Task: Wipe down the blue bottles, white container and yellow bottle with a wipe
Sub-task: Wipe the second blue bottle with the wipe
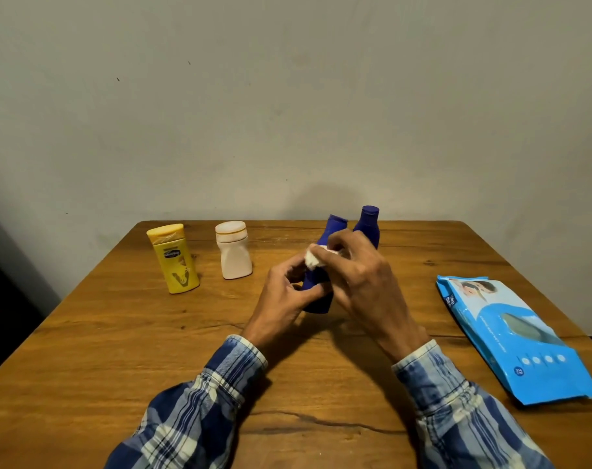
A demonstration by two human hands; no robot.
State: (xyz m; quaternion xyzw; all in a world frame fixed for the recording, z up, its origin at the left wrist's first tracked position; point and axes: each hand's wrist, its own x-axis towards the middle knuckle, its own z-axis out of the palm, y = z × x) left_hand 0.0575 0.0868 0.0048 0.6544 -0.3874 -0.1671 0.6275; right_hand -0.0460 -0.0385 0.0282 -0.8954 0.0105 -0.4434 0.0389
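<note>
At the middle of a wooden table (118, 333), a blue bottle (316, 294), tilted, cap toward the wall, base close to the tabletop; touching it or lifted, impossible to tell. Gripped around its lower body by the left hand (284, 299), fingers curled. Pressed against its upper body: a crumpled white wipe (313, 259), pinched in the curled fingers of the right hand (362, 282). Just behind, upright and partly hidden by the right hand, a second blue bottle (369, 226). To the left, well apart from both hands, a white container (234, 253), lid on, standing upright; farther left, a yellow bottle (176, 262), standing cap up. On the right side of the table, lying flat, a blue pack of wet wipes (511, 336). In the foreground, blue-and-white plaid sleeves (193, 411) on both forearms. Behind everything, a plain pale wall (287, 113).
</note>
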